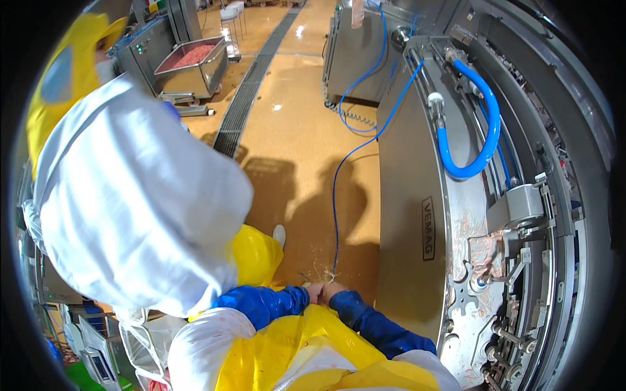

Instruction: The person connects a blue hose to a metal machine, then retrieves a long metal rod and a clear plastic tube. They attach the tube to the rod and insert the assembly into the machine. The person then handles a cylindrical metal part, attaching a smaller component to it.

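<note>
My left hand [314, 292] and my right hand [333, 290] meet in front of my yellow apron [287, 345], low in the middle of the view. Both have their fingers closed, and whatever lies between them is hidden. Blue sleeves cover both forearms. A thin blue hose [335, 202] comes down from the machine on the right, and its visible end reaches my right hand; whether I hold it cannot be made out. Just beyond my fingers is a pale, splash-like spray [317, 272] against the floor.
A large steel machine [417, 215] with a thick blue hose [488, 143] stands close on my right. Immediately left is a person in white [143, 202]; another in yellow [75, 58] stands behind. Farther off are a meat-filled steel cart [210, 77] and a floor drain [251, 91].
</note>
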`<state>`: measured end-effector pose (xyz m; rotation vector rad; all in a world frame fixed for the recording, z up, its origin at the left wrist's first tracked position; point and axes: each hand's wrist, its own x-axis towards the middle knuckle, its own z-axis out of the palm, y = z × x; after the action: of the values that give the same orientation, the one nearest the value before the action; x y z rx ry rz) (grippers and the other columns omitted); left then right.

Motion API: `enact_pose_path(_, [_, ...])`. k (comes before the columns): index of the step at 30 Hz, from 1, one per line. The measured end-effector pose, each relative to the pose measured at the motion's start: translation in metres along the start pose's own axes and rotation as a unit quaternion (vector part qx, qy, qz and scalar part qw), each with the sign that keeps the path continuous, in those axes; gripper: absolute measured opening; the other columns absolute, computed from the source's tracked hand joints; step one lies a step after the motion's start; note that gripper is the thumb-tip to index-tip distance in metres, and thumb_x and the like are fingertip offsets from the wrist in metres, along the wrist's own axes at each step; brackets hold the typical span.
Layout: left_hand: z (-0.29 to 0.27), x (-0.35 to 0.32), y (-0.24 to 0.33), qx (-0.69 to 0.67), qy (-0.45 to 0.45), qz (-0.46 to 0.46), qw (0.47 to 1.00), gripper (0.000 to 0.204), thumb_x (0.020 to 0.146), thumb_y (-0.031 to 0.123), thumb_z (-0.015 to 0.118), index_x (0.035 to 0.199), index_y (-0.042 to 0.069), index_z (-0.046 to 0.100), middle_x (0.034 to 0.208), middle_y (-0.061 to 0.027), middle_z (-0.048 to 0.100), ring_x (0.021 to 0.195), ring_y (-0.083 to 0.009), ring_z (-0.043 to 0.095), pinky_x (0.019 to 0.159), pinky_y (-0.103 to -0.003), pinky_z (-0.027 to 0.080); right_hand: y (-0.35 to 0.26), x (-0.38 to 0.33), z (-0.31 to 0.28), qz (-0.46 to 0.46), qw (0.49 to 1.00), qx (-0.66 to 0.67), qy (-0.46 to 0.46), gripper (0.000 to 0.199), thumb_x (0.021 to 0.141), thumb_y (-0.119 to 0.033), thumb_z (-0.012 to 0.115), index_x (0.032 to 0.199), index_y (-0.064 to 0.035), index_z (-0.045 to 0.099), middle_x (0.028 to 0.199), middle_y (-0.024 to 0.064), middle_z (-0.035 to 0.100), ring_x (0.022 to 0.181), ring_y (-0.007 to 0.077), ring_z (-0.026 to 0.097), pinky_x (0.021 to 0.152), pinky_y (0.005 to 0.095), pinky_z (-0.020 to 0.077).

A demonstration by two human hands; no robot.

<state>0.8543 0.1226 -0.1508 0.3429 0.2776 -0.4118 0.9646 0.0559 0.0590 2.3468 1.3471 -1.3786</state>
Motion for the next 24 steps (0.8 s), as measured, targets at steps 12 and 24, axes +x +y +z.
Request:
enact_pose_path(12, [-0.027,0.013,-0.041,0.250,0.027,0.118,0.961,0.021,0.101,0.016,0.062,0.120,0.011,0.069,0.119,-0.0084,0.070,0.102,-0.0207,0.066,0.089,-0.040,0.051,0.008,-0.004,0.033,-0.048,0.997,0.041,0.042,0.033,0.092,-0.035,0.072,0.115,-0.0114,0.080,0.114,0.0232,0.075,0.106,0.0406,0.073,0.093,0.0476,0.0578])
enact_pose_path(24, [0.040,-0.036,-0.039,-0.094,0.281,0.037,0.954,0.024,0.106,0.028,0.053,0.100,0.012,0.070,0.099,-0.0061,0.075,0.090,-0.0219,0.070,0.082,-0.041,0.057,-0.034,-0.018,0.034,-0.028,0.993,-0.088,0.066,0.022,0.095,-0.025,0.062,0.104,-0.0066,0.071,0.099,0.0250,0.076,0.094,0.0440,0.075,0.083,0.0544,0.0609])
